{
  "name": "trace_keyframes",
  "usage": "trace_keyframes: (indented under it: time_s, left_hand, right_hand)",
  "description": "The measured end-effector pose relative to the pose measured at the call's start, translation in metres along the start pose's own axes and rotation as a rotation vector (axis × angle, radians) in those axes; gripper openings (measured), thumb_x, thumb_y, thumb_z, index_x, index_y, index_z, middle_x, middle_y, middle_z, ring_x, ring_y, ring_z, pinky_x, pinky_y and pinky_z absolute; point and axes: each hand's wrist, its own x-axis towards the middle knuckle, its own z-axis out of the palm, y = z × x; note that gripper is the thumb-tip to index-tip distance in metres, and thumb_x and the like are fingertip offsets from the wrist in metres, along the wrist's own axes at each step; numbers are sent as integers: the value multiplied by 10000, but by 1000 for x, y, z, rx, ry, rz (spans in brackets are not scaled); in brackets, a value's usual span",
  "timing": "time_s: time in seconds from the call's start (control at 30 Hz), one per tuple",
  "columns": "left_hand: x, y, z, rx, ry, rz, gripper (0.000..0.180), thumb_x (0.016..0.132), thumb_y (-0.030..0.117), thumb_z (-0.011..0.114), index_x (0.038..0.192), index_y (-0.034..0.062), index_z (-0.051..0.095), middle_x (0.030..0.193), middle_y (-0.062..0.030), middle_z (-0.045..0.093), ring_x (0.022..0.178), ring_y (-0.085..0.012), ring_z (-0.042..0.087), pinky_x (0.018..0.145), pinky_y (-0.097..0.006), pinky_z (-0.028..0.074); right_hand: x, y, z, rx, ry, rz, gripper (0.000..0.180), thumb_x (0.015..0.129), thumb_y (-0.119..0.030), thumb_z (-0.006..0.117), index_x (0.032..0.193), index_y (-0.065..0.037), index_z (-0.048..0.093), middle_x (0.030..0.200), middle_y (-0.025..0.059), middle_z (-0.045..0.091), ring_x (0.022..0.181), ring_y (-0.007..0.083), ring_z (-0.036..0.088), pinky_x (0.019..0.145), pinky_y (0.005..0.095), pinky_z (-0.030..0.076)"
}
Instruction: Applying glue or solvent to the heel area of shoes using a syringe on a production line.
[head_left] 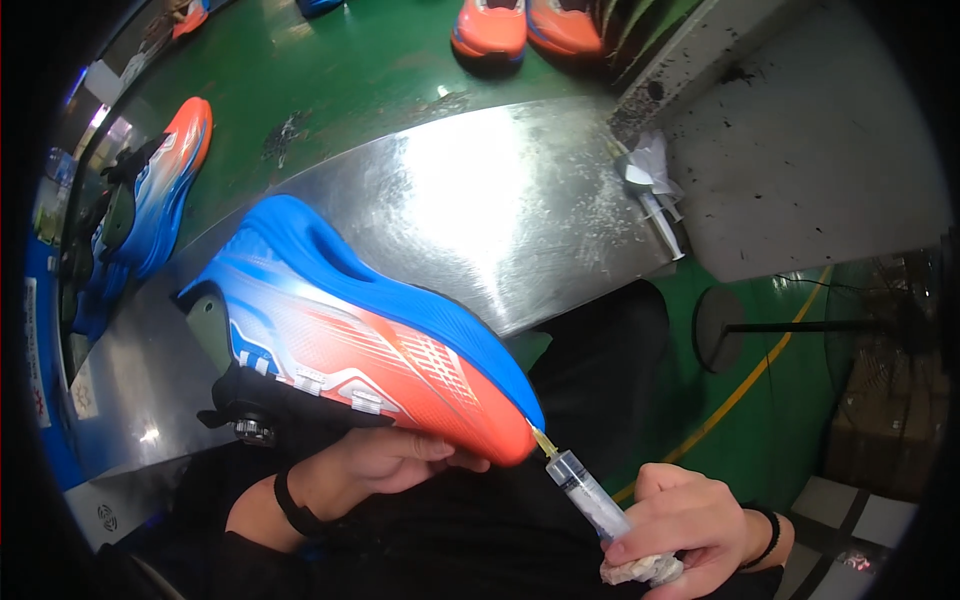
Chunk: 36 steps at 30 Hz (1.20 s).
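Glossy mesh shoe (370, 345), clear plastic syringe (590, 495)

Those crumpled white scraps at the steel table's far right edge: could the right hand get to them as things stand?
Probably not: the right hand grips a clear syringe, and the crumpled white scraps lie well away.

A shoe factory: sneakers (150, 200) line a green conveyor belt (330, 70)
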Motion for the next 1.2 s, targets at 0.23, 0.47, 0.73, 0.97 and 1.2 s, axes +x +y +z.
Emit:
trace_keyframes:
  time_s: [0.23, 0.47, 0.73, 0.97, 1.2]
  left_hand:
    - [22, 4, 4, -5, -14, 23, 363, 850, 78, 623, 1203, 49, 544, 1190, -118, 585, 1131, -259, 545, 957, -410, 452]
    - [35, 6, 8, -5, -45, 51, 359, 859, 90, 619, 1208, 57, 541, 1211, -108, 575, 1150, -245, 536, 960, -394, 454]
    - [44, 5, 10, -53, -25, 89, 336, 875, 79, 596, 1205, 52, 540, 1214, -114, 571, 1150, -247, 535, 967, -391, 458]
    - [50, 4, 10, -52, -21, 118, 326, 876, 78, 595, 1197, 55, 547, 1213, -107, 573, 1142, -244, 544, 955, -382, 473]
    - [49, 4, 22, -93, -21, 159, 371, 904, 140, 570, 1257, 65, 486, 1238, -112, 553, 1142, -252, 550, 879, -337, 522]
  right_hand:
    - [-11, 5, 0, -92, 75, -52, 435, 724, -362, 750, 915, 17, 655, 841, 74, 673, 657, 199, 617, 562, 326, 335]
    - [-8, 8, 8, -235, 110, -80, 420, 712, -339, 754, 940, -2, 650, 813, 53, 670, 633, 174, 615, 537, 307, 339]
    - [-2, 7, 13, -414, 114, -91, 362, 728, -314, 737, 918, -18, 653, 752, 34, 634, 511, 144, 516, 486, 276, 323]
    - [-2, 14, 19, -573, 101, -127, 345, 706, -283, 739, 928, -35, 647, 728, 18, 615, 467, 129, 440, 464, 262, 311]
    - [-1, 25, 33, -844, 118, -136, 374, 645, -316, 808, 935, -130, 663, 690, -15, 620, 470, 98, 348, 457, 208, 275]
